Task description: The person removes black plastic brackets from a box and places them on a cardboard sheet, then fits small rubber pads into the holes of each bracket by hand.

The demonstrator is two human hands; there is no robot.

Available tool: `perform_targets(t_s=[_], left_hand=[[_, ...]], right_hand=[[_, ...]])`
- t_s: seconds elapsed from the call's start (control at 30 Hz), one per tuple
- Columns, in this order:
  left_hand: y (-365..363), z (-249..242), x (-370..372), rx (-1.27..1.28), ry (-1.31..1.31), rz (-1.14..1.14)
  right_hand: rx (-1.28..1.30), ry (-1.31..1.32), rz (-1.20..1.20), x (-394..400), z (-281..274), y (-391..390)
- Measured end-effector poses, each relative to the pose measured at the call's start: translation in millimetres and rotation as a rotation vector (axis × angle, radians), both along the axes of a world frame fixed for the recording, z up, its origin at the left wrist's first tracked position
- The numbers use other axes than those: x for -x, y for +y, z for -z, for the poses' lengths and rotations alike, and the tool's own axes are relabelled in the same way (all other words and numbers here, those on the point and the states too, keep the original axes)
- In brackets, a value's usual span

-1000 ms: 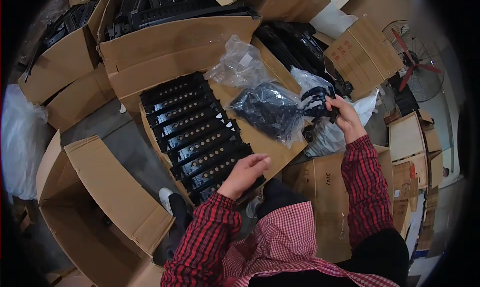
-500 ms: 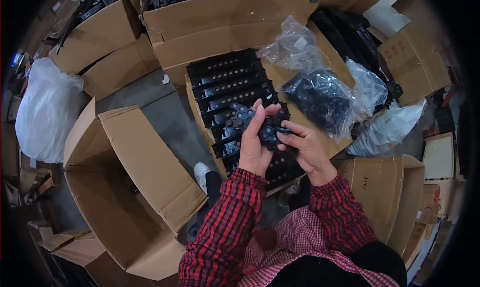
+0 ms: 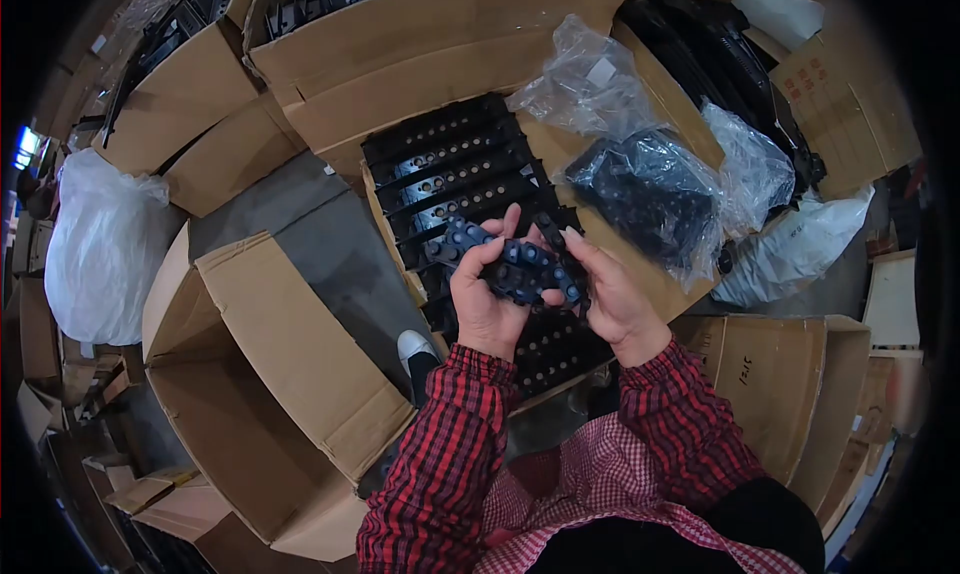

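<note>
My left hand (image 3: 482, 302) and my right hand (image 3: 612, 296) both hold a small black plastic part with blue-grey round studs (image 3: 520, 264), raised in front of me. Under my hands lies a stack of long black perforated plastic strips (image 3: 445, 174) on a cardboard flap. Right of it, a clear bag of black parts (image 3: 645, 196) rests on the same cardboard.
An open empty cardboard box (image 3: 240, 374) stands at the left. Boxes of black parts (image 3: 190, 84) line the back. A crumpled clear bag (image 3: 585, 79) lies behind the filled one. A white sack (image 3: 95, 244) sits far left. More cartons (image 3: 770, 384) stand at the right.
My right hand left the bag at the right carrying a black part and joined my left hand over the strips. Both hands now hold it, turned a little more level.
</note>
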State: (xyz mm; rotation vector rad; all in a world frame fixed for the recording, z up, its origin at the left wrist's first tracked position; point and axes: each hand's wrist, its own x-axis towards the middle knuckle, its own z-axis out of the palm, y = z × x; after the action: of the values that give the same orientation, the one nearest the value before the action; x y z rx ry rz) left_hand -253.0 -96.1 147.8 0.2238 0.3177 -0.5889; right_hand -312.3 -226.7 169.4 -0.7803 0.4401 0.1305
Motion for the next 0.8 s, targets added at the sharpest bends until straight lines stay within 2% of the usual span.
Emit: perform_targets(t_s=[0.17, 0.23, 0.27, 0.33, 0.37, 0.43, 0.5, 0.57, 0.63, 0.8], left_hand=[[4, 2, 0, -0.080, 0.014, 0.076], [4, 3, 0, 0.121, -0.056, 0.108], [6, 5, -1, 0.117, -0.057, 0.112], [10, 10, -4, 0.033, -0.097, -0.024], [8, 12, -7, -0.005, -0.021, -0.142], [12, 7, -8, 0.052, -0.045, -0.086], [11, 7, -8, 0.109, -0.071, -0.036], [9, 10, -8, -0.008, -0.077, -0.021], [10, 11, -11, 0.039, -0.037, 0.010], [6, 4, -9, 0.063, 0.065, 0.104]], right_hand=[[0.098, -0.082, -0.027, 3, -5, -1], [0.180, -0.125, -0.081, 5, -5, -3], [0.177, -0.126, -0.076, 5, -4, -4], [0.155, -0.034, -0.027, 5, -2, -9], [0.153, -0.032, -0.021, 4, -3, -11], [0.133, 0.113, 0.015, 2, -6, -15], [0.093, 0.083, 0.023, 1, -3, -16], [0.051, 0.056, 0.030, 0, 2, -17], [0.011, 0.024, 0.079, -2, 5, -21], [0.091, 0.059, 0.063, -1, -3, -19]])
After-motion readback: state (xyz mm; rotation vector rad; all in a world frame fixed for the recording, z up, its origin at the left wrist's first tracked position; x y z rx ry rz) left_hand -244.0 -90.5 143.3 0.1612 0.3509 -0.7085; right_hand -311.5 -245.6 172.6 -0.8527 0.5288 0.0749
